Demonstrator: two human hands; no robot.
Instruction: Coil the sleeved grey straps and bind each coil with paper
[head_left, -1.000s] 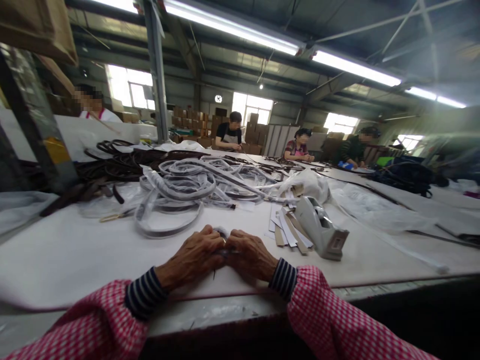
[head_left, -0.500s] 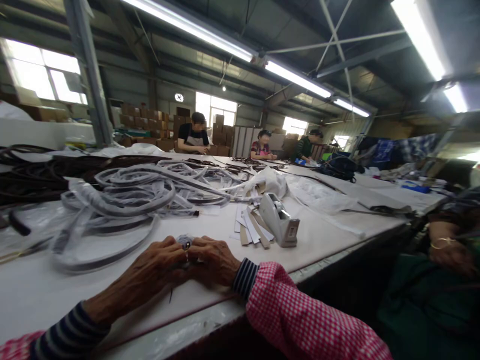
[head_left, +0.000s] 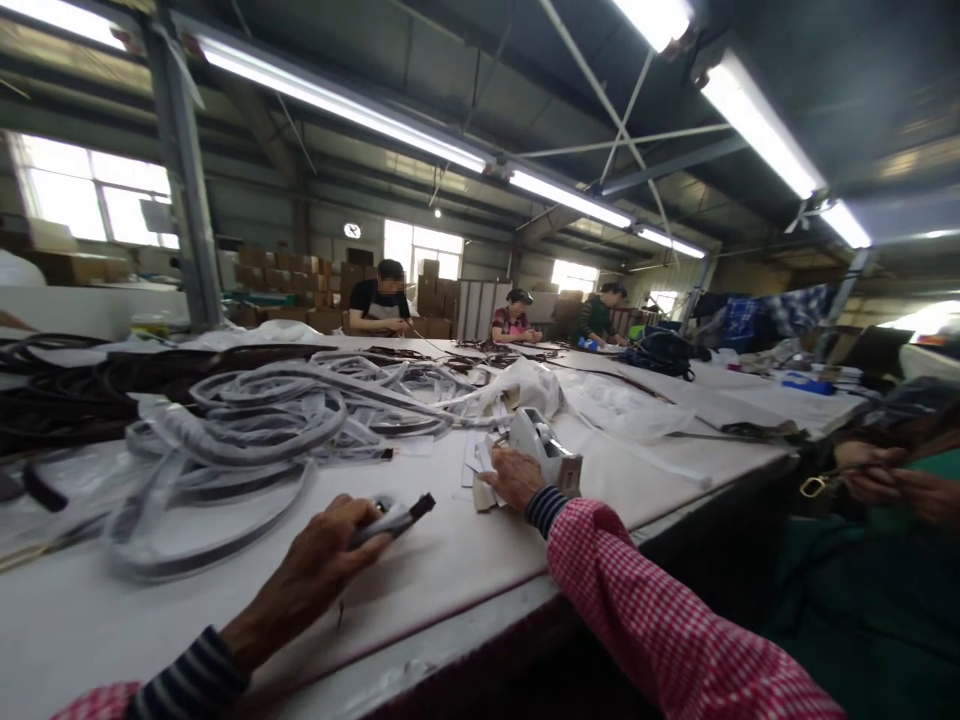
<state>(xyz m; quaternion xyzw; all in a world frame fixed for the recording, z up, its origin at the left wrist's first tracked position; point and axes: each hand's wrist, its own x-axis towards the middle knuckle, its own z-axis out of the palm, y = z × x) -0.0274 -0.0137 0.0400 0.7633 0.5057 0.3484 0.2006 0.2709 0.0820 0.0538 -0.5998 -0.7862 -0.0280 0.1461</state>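
Note:
My left hand (head_left: 330, 550) is closed around a clear-plastic-wrapped strap (head_left: 386, 518), whose dark end sticks out past the fingers to the right. To the right, my right hand (head_left: 517, 478) reaches over a small pile of white and tan card strips (head_left: 472, 465). Its fingers are bent together, with the tips down on a card strip; the palm side is hidden. Just behind that hand stands a grey tape dispenser (head_left: 553, 455), partly covered by it. Coils of plastic-wrapped straps (head_left: 255, 415) lie on the table beyond my left hand.
Dark straps (head_left: 97, 390) are heaped at the far left of the white table (head_left: 442, 570). Clear plastic bags (head_left: 630, 405) lie beyond the dispenser. At the right edge a co-worker's hands (head_left: 885, 475) hold a strap with a metal clip. Several people work across the table.
My hands were together over the wrapped strap; now they are apart. My right hand has moved right to the card strips, while my left keeps the strap. The view has tilted up slightly.

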